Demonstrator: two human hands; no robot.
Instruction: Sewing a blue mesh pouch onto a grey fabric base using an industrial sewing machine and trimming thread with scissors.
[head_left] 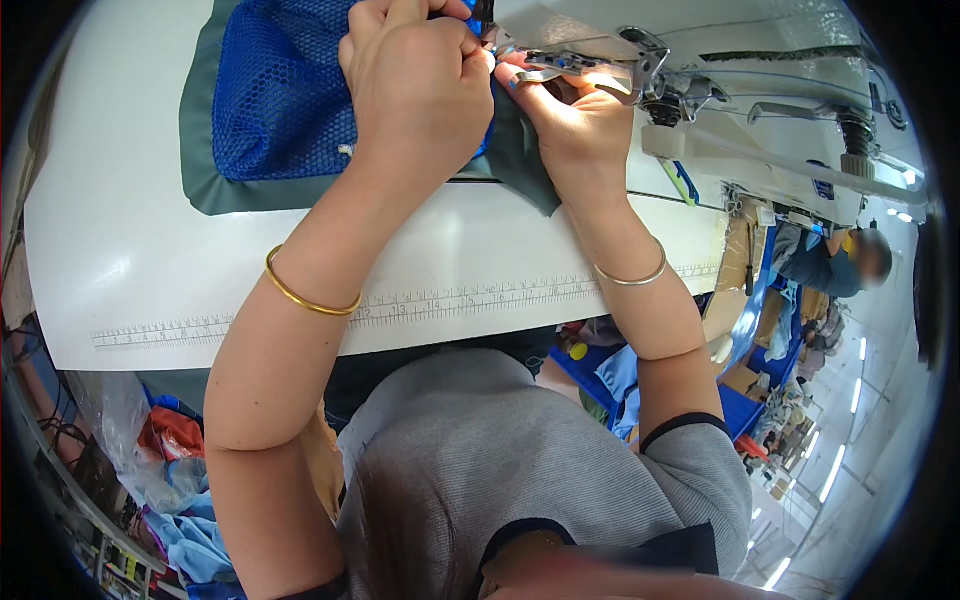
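Observation:
A piece of blue mesh fabric (285,90) lies bunched on a dark green fabric panel (200,165), on the white sewing machine table. My left hand (425,95) is closed over the mesh's right edge, its curled fingertips close to the needle area and partly hidden. My right hand (585,135) is bent in beside the metal presser foot (540,72), thumb and fingers drawn together at the green fabric's right part. The exact pinch is covered by metal parts. Both hands nearly meet at the needle area.
The sewing machine's pale body (790,90) fills the upper right. A printed ruler strip (440,302) runs along the table's near edge. A small green-and-blue tool (684,183) lies beside the machine. Blue bins (740,408) and a co-worker (830,258) are at right; plastic-wrapped cloth (165,440) is lower left.

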